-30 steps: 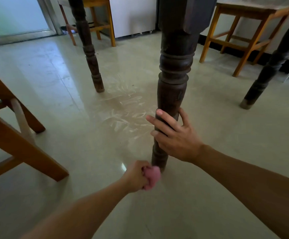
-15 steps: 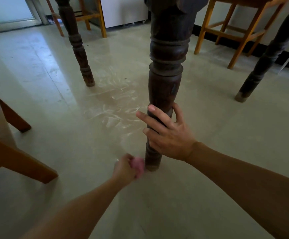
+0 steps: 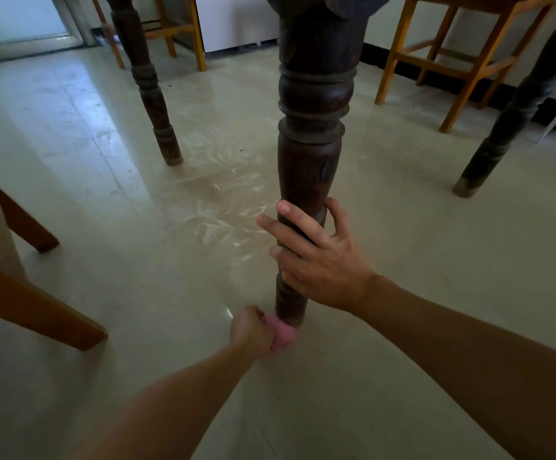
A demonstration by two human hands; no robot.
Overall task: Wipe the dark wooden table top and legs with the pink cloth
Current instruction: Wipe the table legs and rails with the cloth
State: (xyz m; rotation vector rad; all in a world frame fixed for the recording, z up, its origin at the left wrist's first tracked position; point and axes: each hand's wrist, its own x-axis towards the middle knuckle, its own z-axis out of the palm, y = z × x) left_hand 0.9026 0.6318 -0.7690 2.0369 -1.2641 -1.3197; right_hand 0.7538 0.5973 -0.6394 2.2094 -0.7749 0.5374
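A dark turned wooden table leg (image 3: 309, 151) stands upright in the middle of the view, its foot on the pale floor. My right hand (image 3: 316, 260) grips the lower part of this leg, fingers across its front and thumb on its right side. My left hand (image 3: 253, 333) holds the bunched pink cloth (image 3: 281, 332) against the very bottom of the leg, at floor level. Two more dark legs of the same table show, one at the back left (image 3: 147, 81) and one at the right (image 3: 515, 117). The table top is out of view above.
A light wooden chair (image 3: 462, 58) stands behind on the right and another (image 3: 177, 31) at the back left. Orange-brown chair legs (image 3: 20, 293) reach in from the left edge. The glossy tiled floor (image 3: 223, 200) has whitish scuff marks left of the near leg.
The left hand moved the pink cloth slightly left, then back right against the foot of the leg. The right hand kept its grip on the leg. The camera shifted a little.
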